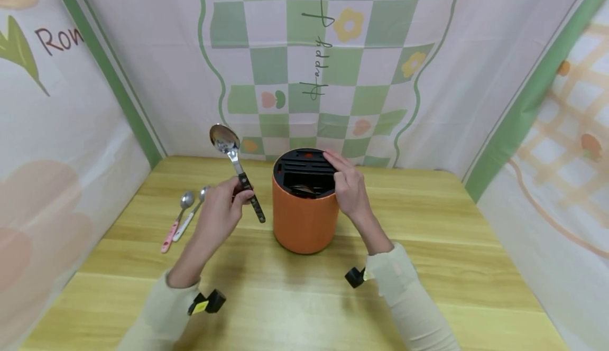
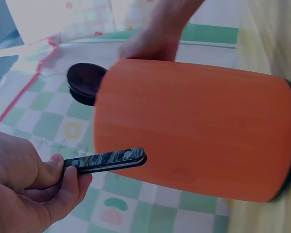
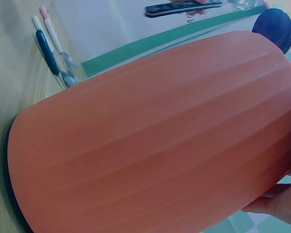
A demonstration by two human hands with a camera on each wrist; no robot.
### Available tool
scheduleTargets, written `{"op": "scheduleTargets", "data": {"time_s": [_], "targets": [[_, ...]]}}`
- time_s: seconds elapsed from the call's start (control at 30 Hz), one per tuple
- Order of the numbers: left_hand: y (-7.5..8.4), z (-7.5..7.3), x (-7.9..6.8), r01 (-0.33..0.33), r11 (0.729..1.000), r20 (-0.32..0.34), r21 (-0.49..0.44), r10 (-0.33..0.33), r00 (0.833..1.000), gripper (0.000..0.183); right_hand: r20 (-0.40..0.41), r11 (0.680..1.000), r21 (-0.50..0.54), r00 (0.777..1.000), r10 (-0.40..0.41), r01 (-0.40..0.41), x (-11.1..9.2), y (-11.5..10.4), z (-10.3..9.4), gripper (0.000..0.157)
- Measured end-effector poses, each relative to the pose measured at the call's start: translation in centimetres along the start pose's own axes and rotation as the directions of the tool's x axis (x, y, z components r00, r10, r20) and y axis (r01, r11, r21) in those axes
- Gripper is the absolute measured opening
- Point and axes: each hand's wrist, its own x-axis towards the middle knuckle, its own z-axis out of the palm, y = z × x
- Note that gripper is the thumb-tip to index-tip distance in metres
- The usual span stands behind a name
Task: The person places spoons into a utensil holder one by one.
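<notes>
My left hand (image 1: 221, 211) pinches a metal spoon (image 1: 243, 179) by its dark patterned handle, with the bowl pointing up. The spoon is held in the air left of an orange utensil holder (image 1: 304, 224), apart from it. My right hand (image 1: 351, 187) grips the holder's right side at the rim, one finger lying along the top. A black slotted insert (image 1: 306, 163) fills the holder's top, with a wider opening toward me and something shiny inside. Dark rounded shapes (image 2: 85, 80) stick out past the rim in the left wrist view; their kind is unclear.
On the table (image 1: 418, 287), left of my left hand, lie a pink-handled spoon (image 1: 176, 221) and a white-handled spoon (image 1: 190, 216). Beside them, the right wrist view shows a dark-blue handle (image 3: 47, 52). Patterned cloth (image 1: 266, 65) hangs behind and at both sides.
</notes>
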Motion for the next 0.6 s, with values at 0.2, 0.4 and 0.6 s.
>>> {"op": "scheduleTargets", "data": {"time_s": [0.2, 0.4, 0.6], "targets": [[1.7, -0.9, 1.1, -0.064, 0.998, -0.034, 0.01, 0.064, 0.997, 0.015, -0.001, 1.0, 0.008, 1.0, -0.002, 0.002, 0.0, 0.1, 0.0, 0.057], [3.2, -1.5, 2.2, -0.142, 0.989, -0.06, 0.039, 0.144, 0.988, 0.016, -0.004, 1.0, 0.016, 1.0, -0.009, 0.009, 0.0, 0.1, 0.0, 0.057], [4.4, -1.7, 3.2, -0.217, 0.972, -0.088, 0.095, 0.225, 0.97, 0.02, -0.009, 1.0, 0.014, 1.0, -0.01, 0.01, 0.0, 0.1, 0.1, 0.056]]}}
